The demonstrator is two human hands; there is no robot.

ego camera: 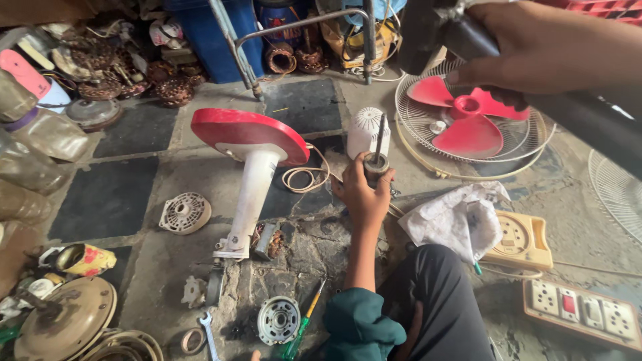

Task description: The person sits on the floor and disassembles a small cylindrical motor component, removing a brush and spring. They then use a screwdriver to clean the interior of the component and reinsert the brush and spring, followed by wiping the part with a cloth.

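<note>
L hand [363, 190] grips small rotor [376, 162] upright w/ shaft; R hand [535, 50] clenched round dark hammer handle [468, 37], near red fan blade [465, 117].

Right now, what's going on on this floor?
A person sits on a stone floor among fan parts. The left hand holds a small dark cylindrical part with a metal shaft upright on the floor. The right hand is raised, gripping a dark hammer-like tool above it. A white fan stand with a round red base lies nearby; a red fan blade rests in a white wire guard.
</note>
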